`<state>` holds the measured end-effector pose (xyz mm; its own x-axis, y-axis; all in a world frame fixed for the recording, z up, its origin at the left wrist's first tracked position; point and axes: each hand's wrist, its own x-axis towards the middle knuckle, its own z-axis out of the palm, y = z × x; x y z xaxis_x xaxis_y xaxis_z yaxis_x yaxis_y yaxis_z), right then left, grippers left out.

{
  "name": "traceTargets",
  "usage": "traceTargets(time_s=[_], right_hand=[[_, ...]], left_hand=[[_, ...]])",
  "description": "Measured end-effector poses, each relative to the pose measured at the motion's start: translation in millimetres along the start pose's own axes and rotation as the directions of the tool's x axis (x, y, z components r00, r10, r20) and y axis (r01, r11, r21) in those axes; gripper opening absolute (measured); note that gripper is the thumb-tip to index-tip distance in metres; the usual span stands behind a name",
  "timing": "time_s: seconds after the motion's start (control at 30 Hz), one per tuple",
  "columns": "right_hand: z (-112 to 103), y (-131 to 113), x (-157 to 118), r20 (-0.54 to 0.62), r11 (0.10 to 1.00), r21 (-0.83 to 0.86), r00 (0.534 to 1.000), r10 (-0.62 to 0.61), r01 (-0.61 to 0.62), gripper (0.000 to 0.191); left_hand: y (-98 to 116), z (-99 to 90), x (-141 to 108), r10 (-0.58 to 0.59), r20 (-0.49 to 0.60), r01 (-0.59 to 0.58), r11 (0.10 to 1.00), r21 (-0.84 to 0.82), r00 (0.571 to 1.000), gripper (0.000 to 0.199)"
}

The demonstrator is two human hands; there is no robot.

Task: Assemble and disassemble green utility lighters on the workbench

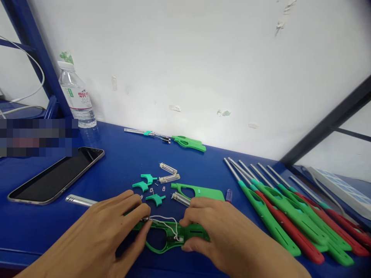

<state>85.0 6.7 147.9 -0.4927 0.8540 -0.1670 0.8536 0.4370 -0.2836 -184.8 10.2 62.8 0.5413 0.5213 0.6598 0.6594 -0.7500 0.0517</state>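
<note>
A white wall (203,58) stands behind the blue bench (116,162), with small marks and bits of torn tape on it. A blue metal frame (37,58) rises at the left, a dark bar (327,123) slants at the right. The light is even and soft

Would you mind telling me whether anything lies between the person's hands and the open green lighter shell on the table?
Nothing visible does. The left hand and the right hand both already touch the green lighter shell, one at each end, with its white wire exposed between them. The small teal parts lie just beyond, apart.
</note>
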Motion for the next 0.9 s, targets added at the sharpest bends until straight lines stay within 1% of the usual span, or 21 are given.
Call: traceTargets(time_s=[0.1,0.2,0.27,0.43,0.5,0.6,0.7,0.8,0.87,0.9], right_hand=[[2,1,-1,-0.046,1.0,0.002,0.999,-0.014,0.014,0.029],[3,1,0,-0.058,1.0,-0.011,0.998,-0.023,0.022,0.029],[2,0,1,-0.042,1.0,-0.021,0.999,-0.016,0.015,0.027],[-1,-2,2,0.061,0.999,-0.035,0.998,0.017,-0.015,0.019],[-3,-2,2,0.071,0.999,-0.022,0.997,0.028,-0.027,0.019],[-4,-2,1,0.047,1.0,0.001,0.999,0.019,-0.019,0.017],[-4,-2,-2,0.012,1.0,0.027,1.0,0.011,-0.011,0.019],[-3,-2,-4,-0.023,0.998,0.053,1.0,0.022,-0.021,0.024],[-3,-2,-3,-0.016,0.998,0.055,0.999,0.038,-0.037,0.023],[-3,-2,-3,0.007,0.997,0.06,0.999,0.054,-0.054,0.022]], left_hand=[[1,-2.4,5,-0.003,-0.011,0.002,1.0,-0.025,1.0,0.02],[2,-3.4,6,-0.003,-0.022,0.003,0.999,-0.038,1.0,0.021],[2,-4.7,7,-0.01,-0.036,0.008,0.999,-0.044,0.999,0.022],[4,-12.3,13,-0.042,-0.04,0.038,0.996,-0.081,0.998,0.023],[4,-15.4,16,-0.041,-0.044,0.037,0.995,-0.088,0.998,0.023],[0,-20.4,18,-0.055,-0.093,0.05,0.997,-0.055,0.994,0.024],[-7,-29.4,22,-0.074,-0.159,0.075,0.997,-0.002,0.984,0.018],[-18,-41.7,35,-0.064,-0.193,0.074,0.996,0.046,0.979,0.011],[-30,-46.9,54,-0.045,-0.155,0.057,0.996,0.074,0.987,0.014],[-38,-47.0,67,-0.071,-0.073,0.078,0.993,0.086,0.995,0.023]])
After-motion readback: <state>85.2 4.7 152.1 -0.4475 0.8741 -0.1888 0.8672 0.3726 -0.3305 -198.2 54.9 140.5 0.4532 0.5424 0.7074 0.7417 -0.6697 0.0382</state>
